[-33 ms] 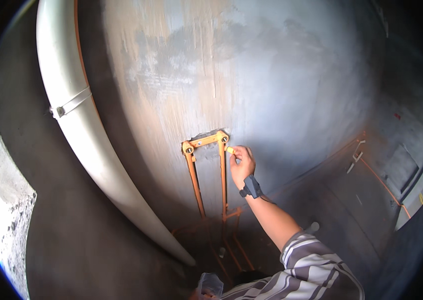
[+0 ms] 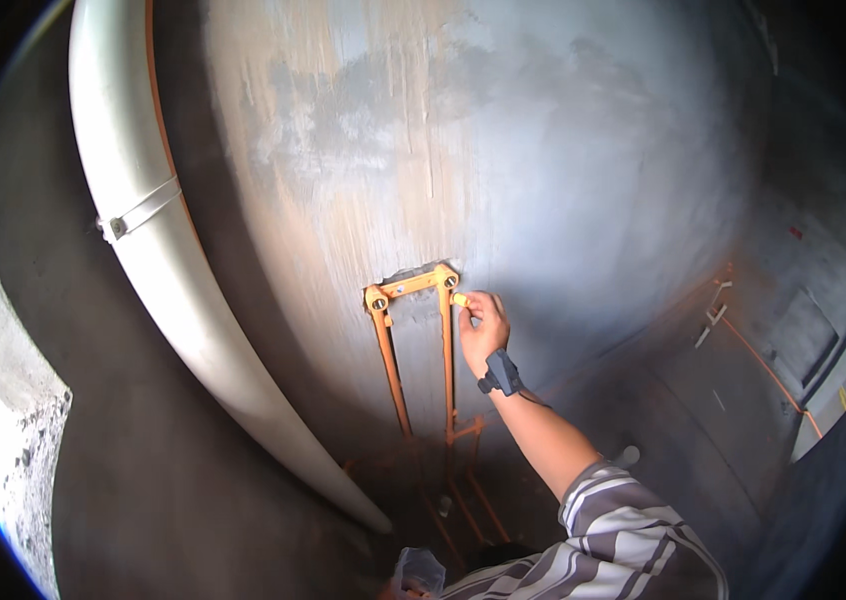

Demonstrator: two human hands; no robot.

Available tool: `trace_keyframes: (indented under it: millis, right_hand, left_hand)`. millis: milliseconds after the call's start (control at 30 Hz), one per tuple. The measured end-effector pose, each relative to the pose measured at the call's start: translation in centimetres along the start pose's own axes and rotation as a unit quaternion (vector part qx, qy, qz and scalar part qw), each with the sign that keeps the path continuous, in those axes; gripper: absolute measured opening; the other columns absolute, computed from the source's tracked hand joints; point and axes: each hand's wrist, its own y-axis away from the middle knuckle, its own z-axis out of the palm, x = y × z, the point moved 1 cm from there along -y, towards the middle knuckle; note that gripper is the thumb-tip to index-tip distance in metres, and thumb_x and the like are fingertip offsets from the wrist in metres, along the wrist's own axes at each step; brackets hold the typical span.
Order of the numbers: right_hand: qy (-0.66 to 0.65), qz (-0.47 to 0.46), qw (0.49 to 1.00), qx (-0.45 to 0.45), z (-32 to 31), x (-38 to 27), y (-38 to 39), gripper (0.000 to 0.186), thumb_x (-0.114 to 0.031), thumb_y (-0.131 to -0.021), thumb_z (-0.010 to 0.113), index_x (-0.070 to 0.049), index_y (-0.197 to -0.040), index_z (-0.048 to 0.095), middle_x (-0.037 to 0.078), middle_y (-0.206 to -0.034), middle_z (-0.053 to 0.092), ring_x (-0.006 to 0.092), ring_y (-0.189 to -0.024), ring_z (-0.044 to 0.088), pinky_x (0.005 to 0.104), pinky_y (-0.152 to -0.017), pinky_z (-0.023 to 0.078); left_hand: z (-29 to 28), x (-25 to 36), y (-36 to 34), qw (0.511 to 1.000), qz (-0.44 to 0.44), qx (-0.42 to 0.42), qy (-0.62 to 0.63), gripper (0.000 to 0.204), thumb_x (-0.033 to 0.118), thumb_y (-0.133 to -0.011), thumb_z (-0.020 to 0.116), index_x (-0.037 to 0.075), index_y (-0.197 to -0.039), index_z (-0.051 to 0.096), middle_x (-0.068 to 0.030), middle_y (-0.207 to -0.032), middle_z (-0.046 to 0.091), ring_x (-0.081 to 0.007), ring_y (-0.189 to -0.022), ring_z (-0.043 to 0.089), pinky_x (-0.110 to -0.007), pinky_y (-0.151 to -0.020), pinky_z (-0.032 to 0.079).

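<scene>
My right hand [image 2: 483, 328], with a dark device strapped at the wrist, pinches a small yellow fitting [image 2: 462, 299] just right of the orange wall fitting's right socket [image 2: 451, 281]. That fitting's bridge [image 2: 413, 285] joins two sockets in a recess in the plastered wall, with vertical orange pipes [image 2: 391, 370] running down from it. At the bottom edge, my left hand [image 2: 420, 591], mostly out of frame, has its fingers round a translucent plastic bag [image 2: 419, 566].
A large white vertical pipe [image 2: 133, 130] with a metal clamp [image 2: 143, 212] stands at the left, beside a rough bright opening [image 2: 23, 440]. More orange pipes [image 2: 483, 505] run along the floor below. Thin white pieces [image 2: 711, 325] and an orange line [image 2: 773, 370] lie at the right.
</scene>
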Motion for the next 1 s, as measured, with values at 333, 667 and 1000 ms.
trace_keyframes:
  millis: [333,667,1000]
  right_hand:
    - [0.017,0.003,0.999,-0.027,3.3,4.4,-2.2,0.021,0.003,-0.083,0.073,-0.003,-0.103,0.066,0.011,-0.098,0.067,0.0219,-0.075,0.069,0.0323,-0.068,0.058]
    - [0.060,-0.045,0.996,-0.046,3.7,4.7,-2.1,0.021,-0.015,-0.083,0.080,-0.009,-0.097,0.065,0.007,-0.091,0.069,0.0244,-0.068,0.067,0.0384,-0.061,0.054]
    - [0.264,0.033,0.956,-0.127,3.0,4.0,-4.4,0.042,-0.040,-0.098,0.061,-0.008,-0.072,0.065,0.017,-0.069,0.066,0.0399,-0.066,0.065,0.0489,-0.060,0.050]
  left_hand:
    - [2.5,1.3,-3.7,0.999,-0.034,0.039,0.010,0.039,0.041,-0.098,0.058,0.004,-0.108,0.064,-0.0046,-0.094,0.064,-0.0163,-0.078,0.061,-0.030,-0.069,0.053]
    - [6.5,-2.7,-6.8,0.995,-0.044,0.072,0.060,0.032,0.036,-0.098,0.062,0.004,-0.102,0.066,-0.0033,-0.088,0.063,-0.0148,-0.072,0.060,-0.028,-0.063,0.053]
    - [4.7,1.0,-9.2,0.997,-0.027,0.077,-0.006,0.037,0.039,-0.102,0.053,0.004,-0.111,0.061,-0.0092,-0.094,0.063,-0.0196,-0.074,0.059,-0.032,-0.063,0.051]
